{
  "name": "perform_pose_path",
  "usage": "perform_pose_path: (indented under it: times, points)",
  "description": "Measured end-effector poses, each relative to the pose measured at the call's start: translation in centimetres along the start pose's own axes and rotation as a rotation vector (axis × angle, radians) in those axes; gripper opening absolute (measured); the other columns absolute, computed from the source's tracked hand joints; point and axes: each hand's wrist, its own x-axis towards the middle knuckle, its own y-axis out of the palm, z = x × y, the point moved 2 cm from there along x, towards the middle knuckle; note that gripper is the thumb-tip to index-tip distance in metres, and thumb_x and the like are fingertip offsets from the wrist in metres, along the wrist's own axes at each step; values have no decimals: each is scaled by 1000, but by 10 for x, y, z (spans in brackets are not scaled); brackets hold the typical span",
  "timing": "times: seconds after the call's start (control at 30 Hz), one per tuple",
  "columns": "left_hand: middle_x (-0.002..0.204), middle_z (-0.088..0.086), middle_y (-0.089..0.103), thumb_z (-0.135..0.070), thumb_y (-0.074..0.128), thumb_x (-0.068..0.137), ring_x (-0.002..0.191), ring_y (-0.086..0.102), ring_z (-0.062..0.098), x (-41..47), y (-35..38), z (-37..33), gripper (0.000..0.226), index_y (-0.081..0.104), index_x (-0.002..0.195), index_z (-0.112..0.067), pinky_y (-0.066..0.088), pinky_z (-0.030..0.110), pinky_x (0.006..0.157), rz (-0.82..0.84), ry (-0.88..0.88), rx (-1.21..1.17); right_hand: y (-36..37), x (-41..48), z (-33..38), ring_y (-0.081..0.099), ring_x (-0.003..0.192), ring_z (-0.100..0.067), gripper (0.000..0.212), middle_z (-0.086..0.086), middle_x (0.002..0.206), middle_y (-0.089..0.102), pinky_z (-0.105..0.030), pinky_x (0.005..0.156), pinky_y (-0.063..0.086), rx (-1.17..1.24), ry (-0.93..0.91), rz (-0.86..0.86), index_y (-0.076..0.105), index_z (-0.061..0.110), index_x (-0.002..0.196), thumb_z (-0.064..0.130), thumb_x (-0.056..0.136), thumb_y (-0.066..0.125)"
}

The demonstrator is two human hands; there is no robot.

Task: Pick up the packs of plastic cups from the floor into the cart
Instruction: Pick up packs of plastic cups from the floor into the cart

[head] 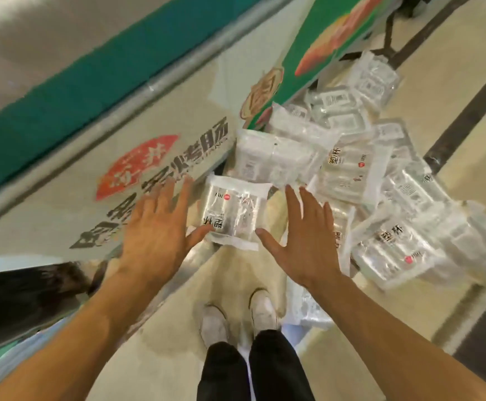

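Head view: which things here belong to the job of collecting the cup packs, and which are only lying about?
Belong to the job:
pack between the hands
heap of packs on the floor
left hand and right hand, both spread open

Only lying about:
green poster board
printed banner with a red badge
white shoes

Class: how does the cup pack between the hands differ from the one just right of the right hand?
The clear plastic cup pack between the left hand and right hand sits apart from the heap; the other clear plastic cup pack lies within it. The first's black print reads upside down, the other's nearly upright. Both carry a red logo.
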Motion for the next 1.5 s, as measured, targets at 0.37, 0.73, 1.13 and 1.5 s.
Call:
perform_pose_path:
  times: [0.37,0.73,1.13,1.5]
  points:
    - [175,19,25,-78,37,95,156,35,42,153,304,15,101,8,172,-20,37,62,119,33,-33,-80,291,83,-95,25,161,-32,118,-13,174,27,-55,131,20,182,208,76,15,13,169,91,85,45]
    - [158,26,39,-89,46,80,142,42,46,251,452,36,130,2,170,-6,42,62,110,118,-194,-276,446,138,-124,28,158,-28,131,-8,173,27,-43,123,31,425,432,153,2,15,172,84,81,69]
    - [127,-3,32,-66,88,69,117,41,15,203,395,21,107,38,146,-11,48,46,99,72,-296,-655,366,113,-106,41,146,-20,129,-2,162,40,-35,113,38,620,556,22,20,23,169,64,71,93]
    - [115,-28,52,-51,97,72,106,61,3,84,133,-22,93,41,143,-26,51,32,92,101,-298,-914,78,36,-51,34,155,-20,134,0,171,30,-43,122,38,665,623,85,18,25,171,64,68,94]
